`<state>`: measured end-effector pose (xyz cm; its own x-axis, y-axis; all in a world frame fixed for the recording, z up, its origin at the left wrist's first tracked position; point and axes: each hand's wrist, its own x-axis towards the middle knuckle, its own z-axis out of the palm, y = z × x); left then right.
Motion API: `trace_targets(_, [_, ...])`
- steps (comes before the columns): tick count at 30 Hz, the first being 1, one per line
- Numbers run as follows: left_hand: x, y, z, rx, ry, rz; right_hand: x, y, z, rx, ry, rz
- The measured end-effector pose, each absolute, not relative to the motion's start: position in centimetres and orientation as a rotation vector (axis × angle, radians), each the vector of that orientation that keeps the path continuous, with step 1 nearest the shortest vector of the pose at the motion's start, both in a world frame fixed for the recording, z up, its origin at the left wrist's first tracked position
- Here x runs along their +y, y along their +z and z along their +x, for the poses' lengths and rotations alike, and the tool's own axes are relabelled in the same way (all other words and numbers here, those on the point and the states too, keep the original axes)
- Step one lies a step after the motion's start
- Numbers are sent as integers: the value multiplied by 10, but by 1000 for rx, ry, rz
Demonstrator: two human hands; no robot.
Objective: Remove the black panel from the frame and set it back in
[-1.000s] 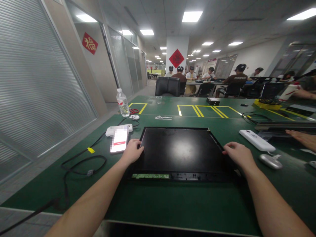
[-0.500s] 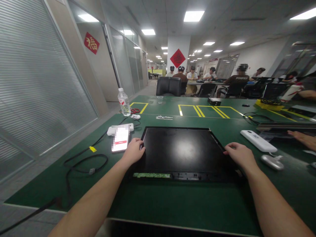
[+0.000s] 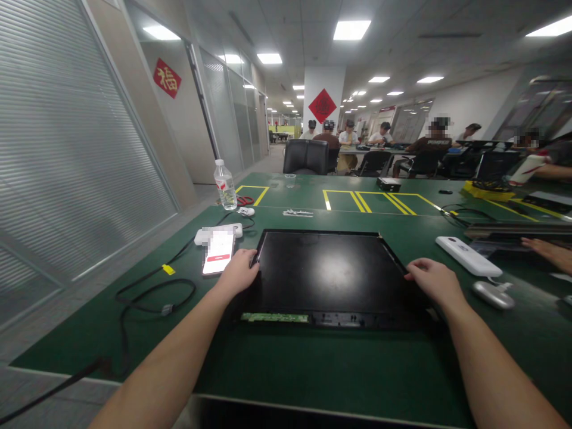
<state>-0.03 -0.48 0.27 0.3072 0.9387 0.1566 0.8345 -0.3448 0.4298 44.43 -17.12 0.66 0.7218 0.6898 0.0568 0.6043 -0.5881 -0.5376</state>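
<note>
A black flat monitor panel (image 3: 328, 271) lies face up on the green table (image 3: 313, 369) in front of me, with a green circuit strip (image 3: 274, 317) along its near edge. My left hand (image 3: 238, 271) grips the panel's left edge, fingers curled over it. On the right edge rests my right hand (image 3: 432, 279), its fingers bent down around the side of the panel.
A phone (image 3: 217, 252) and a white power strip (image 3: 217, 232) lie left of the panel, with a black cable (image 3: 147, 298) trailing off. A water bottle (image 3: 224, 185) stands behind. On the right lie a white device (image 3: 468, 255), a grey object (image 3: 493, 294) and another person's hand (image 3: 547, 250). People sit at far tables.
Almost nothing differs: both hands stay on the panel's edges. The view has shifted slightly upward since a second ago.
</note>
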Motion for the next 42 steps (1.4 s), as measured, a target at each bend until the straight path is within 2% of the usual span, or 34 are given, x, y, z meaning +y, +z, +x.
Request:
trace_targets(14, [-10, 9, -7, 1786, 291, 2435, -169, -5, 456, -980, 159, -2429])
trace_targets(28, [-11, 20, -9, 1657, 115, 2503, -166, -18, 460, -1140, 229, -2477])
trace_targets(35, [-5, 16, -10, 1667, 319, 2356, -165, -19, 461, -1141, 216, -2468])
trace_targets(42, [-7, 22, -7, 1625, 749, 1956, -164, -20, 463, -1161, 189, -2511])
